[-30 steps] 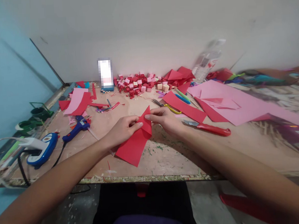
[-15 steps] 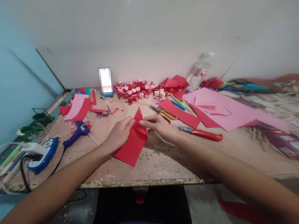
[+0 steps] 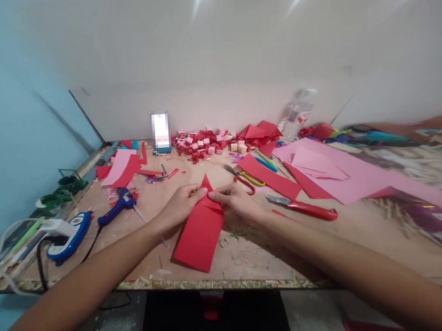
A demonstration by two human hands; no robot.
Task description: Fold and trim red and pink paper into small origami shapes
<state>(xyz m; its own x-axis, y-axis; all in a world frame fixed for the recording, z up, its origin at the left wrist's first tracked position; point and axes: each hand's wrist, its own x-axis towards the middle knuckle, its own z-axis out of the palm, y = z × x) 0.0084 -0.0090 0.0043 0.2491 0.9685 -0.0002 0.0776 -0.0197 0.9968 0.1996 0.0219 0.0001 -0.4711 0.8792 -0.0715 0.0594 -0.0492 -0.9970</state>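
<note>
Clamps a red paper sheet [image 3: 201,236] near frame centre in left hand [image 3: 185,203] and right hand [image 3: 238,202], at its pointed upper end; apparently mid-fold. Probably calls for creasing firmly. Has room over tabletop [image 3: 245,260] at lower centre, inside the front edge [image 3: 176,284]; finds scissors [image 3: 238,173] and red-handled knife [image 3: 311,209] rightward.

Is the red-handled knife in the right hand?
No, the right hand pinches folded red paper; the knife lies on the table.

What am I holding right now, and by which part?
A long, folded red paper sheet, pinched near its pointed far end by the left grip and right grip.
</note>
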